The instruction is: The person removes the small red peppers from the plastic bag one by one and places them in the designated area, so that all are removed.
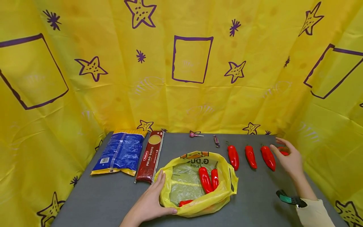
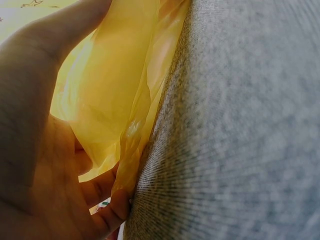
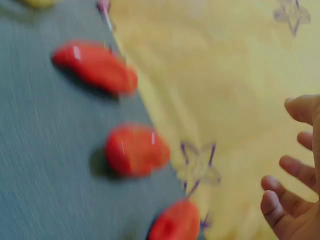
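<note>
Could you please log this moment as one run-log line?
left hand: grips yellow bag rim | right hand: open, reaching over rightmost red pepper | bag: three peppers inside

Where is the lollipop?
In the head view, the lollipop lies at the back edge of the gray table, near the middle, between the spaghetti pack and a small wrapped candy.

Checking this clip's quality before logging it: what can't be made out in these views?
- Fourth pepper, head view: mostly hidden behind the right hand.
- Peppers, right wrist view: motion-blurred.
- Yellow bag contents, left wrist view: hidden by plastic and the left hand.
- Blue packet print: too small.
</note>
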`<act>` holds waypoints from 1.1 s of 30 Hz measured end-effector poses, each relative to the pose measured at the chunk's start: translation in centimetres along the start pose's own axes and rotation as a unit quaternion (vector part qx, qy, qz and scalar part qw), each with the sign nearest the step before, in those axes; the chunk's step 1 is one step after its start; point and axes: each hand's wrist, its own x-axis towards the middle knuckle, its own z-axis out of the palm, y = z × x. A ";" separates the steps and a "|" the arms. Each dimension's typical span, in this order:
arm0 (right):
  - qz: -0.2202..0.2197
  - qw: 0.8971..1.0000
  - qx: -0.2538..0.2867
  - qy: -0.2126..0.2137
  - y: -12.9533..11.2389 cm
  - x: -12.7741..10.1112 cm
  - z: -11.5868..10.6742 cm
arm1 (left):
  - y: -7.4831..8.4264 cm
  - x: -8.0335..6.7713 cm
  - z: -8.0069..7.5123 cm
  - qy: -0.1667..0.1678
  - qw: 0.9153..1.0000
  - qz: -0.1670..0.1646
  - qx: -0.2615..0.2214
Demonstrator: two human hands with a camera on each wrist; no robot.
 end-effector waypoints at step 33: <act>-0.107 0.958 0.194 -0.179 -16.6 -5.4 13.5 | -0.3 0.0 0.1 -0.002 1.000 0.007 0.001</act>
